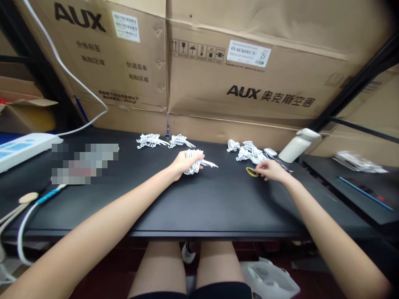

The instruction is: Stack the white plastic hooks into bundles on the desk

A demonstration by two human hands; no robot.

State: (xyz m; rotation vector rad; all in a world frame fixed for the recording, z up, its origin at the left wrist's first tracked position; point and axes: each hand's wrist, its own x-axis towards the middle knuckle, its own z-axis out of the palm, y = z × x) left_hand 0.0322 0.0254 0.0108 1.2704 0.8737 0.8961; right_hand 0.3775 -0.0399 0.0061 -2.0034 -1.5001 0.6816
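My left hand (184, 162) is wrapped round a bundle of thin white hooks (193, 162). Their curved ends stack together in the grip and their straight ends stick out to the right. Between its fingertips my right hand (269, 170) pinches a yellow rubber band (252, 172), which hangs as a loose loop just above the black table. Right behind that hand lies a heap of bundled white hooks (249, 153). Two more hook bundles, one at the left (149, 141) and one in the middle (180, 141), rest near the back of the table.
Large cardboard boxes (199, 95) wall off the back of the black table (205, 207). A white bottle (299, 145) stands at the right rear. On the left are a white power strip (28, 149), a cable (68, 68) and a blurred-out object (87, 164).
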